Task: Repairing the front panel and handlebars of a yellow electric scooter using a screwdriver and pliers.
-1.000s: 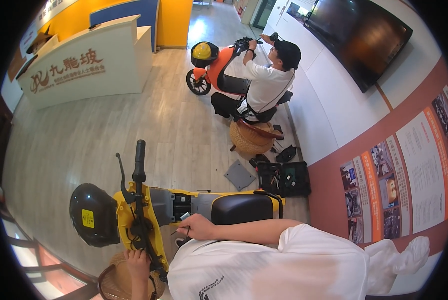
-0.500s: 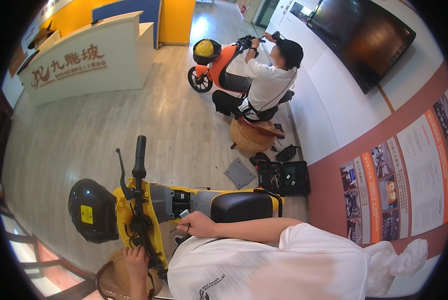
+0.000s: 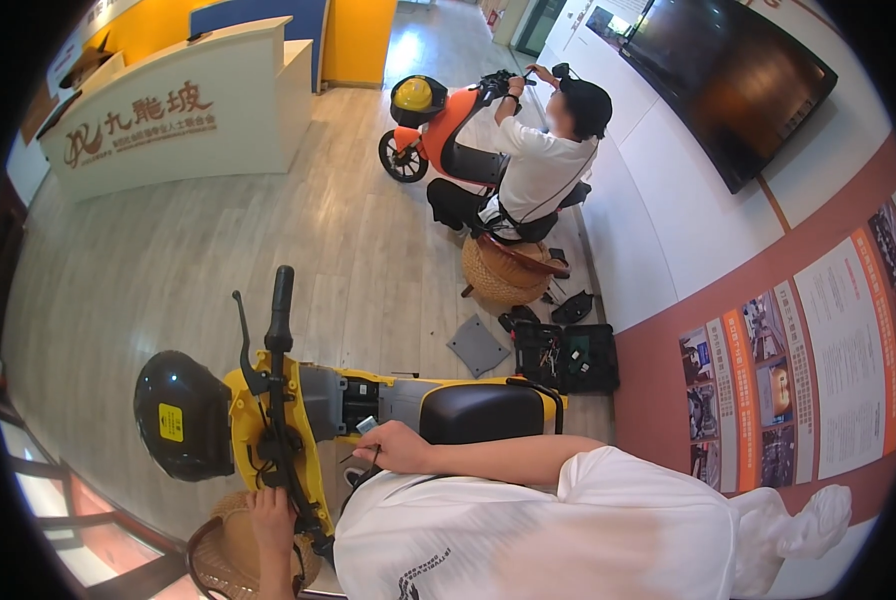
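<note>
A yellow scooter [image 3: 313, 455] stands across in front of me, its front housing open with dark cables [image 3: 278, 452] showing under the handlebar [image 3: 282, 310]. My left hand [image 3: 271, 515] reaches to the near side of this opening. Its fingers are bent close together; whatever they grip there is hidden. Beside the black seat [image 3: 483, 413], my right hand [image 3: 400, 447] is closed around a small tool [image 3: 367, 425] with a silver-grey end. A thin dark shaft sticks out below the fist; the exact kind is unclear. Just beyond that hand, the scooter's floor compartment [image 3: 361, 402] is uncovered.
A black helmet or round case [image 3: 181, 415] sits at the scooter's front. Beyond lie a grey panel [image 3: 478, 346] and an open black toolbox [image 3: 566, 357]. A wicker stool [image 3: 230, 550] stands near my left arm. Another person [image 3: 543, 165] works on an orange scooter [image 3: 458, 125].
The left hand has shifted very slightly at the front housing. The right hand keeps its hold on the small tool. The whole view has moved a little.
</note>
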Motion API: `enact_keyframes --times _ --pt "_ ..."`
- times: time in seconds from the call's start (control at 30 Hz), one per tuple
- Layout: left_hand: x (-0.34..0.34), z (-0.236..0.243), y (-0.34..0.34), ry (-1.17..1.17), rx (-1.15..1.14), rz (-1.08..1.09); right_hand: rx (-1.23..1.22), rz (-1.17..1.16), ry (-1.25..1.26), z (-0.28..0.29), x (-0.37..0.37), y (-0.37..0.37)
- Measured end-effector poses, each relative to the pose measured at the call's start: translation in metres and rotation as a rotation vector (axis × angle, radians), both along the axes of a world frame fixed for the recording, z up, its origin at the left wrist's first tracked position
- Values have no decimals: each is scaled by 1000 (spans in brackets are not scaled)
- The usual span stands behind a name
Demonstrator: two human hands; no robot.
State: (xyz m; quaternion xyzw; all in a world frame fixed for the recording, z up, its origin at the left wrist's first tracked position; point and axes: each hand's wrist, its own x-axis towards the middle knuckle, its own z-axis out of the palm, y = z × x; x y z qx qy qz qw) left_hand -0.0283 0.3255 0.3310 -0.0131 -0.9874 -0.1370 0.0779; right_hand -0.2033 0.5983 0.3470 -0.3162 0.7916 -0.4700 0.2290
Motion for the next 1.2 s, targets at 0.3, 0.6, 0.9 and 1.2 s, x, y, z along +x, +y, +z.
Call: enact_keyframes --times 0.3,0.6,0.9,1.2 --pt "0 8 -7 -50 -77 -95 3 4 -6 -2 -1 -3" --pt "-5 6 -5 -3 -13 -74 -35 -29 20 -8 -2 -1" --pt "-5 7 -2 0 46 -30 -38 -13 25 -7 -2 -1" --pt "4 4 0 68 52 -5 28 23 -36 3 -3 -3"
